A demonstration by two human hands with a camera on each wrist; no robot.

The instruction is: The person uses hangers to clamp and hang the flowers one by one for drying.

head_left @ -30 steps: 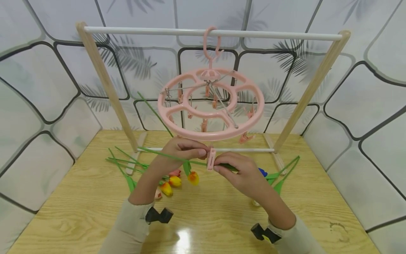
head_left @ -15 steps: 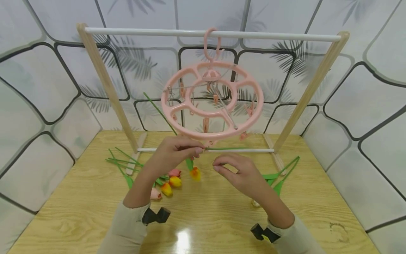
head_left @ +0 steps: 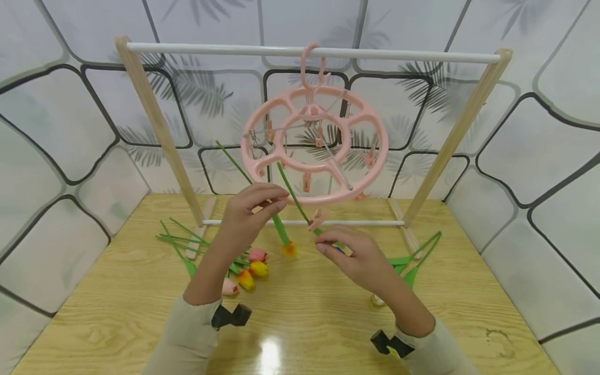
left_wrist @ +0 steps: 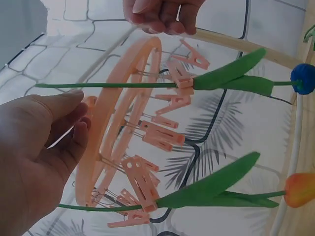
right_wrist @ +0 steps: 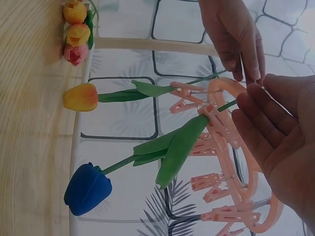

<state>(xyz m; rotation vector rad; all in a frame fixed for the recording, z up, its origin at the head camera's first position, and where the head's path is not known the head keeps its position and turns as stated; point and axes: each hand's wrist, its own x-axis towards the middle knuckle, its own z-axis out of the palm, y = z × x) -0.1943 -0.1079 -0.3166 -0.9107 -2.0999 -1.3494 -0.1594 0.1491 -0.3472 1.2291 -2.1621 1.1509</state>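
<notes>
A pink round clip hanger (head_left: 382, 148) hangs tilted, with clothespins around it. One pink clothespin (head_left: 317, 221) grips the green stem of a blue tulip (right_wrist: 88, 189); the flower hangs below the clip. Beside it, another clip bears a yellow-orange tulip (right_wrist: 81, 97). My left hand (head_left: 250, 213) is close to the blue tulip's stem, its fingers loosely bent and holding nothing in the left wrist view. Just below and right of the clothespin is my right hand (head_left: 353, 252), fingers loosely extended and apart from the clip in the right wrist view.
A rack with wooden legs (head_left: 450, 140) and a white top bar (head_left: 225, 49) carries the hanger. Several yellow and pink tulips (head_left: 258, 269) lie on the table at left. Green stems and leaves (head_left: 412, 265) lie at right, partly behind the right hand.
My right hand has let go of the clothespin and my left hand has come off the stem, drawing left. The clipped blue tulip swung, its stem now slanting up. The hanger ring tilted.
</notes>
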